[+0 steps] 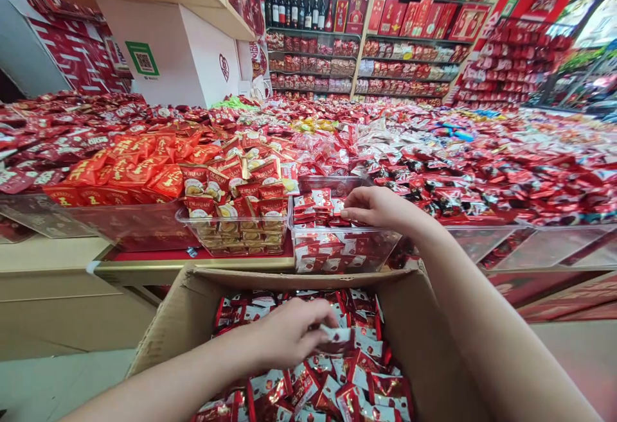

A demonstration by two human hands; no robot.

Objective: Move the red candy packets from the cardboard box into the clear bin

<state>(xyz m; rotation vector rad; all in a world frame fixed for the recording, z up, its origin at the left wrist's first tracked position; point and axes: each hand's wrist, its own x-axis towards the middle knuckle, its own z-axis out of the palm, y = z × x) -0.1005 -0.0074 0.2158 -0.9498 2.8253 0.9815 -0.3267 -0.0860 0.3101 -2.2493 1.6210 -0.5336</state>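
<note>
Inside an open cardboard box (436, 345), my left hand (296, 332) has its fingers closed on a small red-and-white candy packet (336, 338). Many more such packets (308, 386) fill the box beneath it. My right hand (369, 207) reaches over the front of a clear plastic bin (354, 248), its fingertips at the red-and-white packets (318, 203) stacked in rows there. Whether those fingers grip a packet is hard to see.
To the left of that bin stands a clear bin (231, 236) of durian candies, then a bin of orange-red packets (130, 171). Heaps of red wrapped sweets (472, 184) spread behind and right. Shelves with bottles (294, 11) line the back; a white pillar (159, 56) rises left.
</note>
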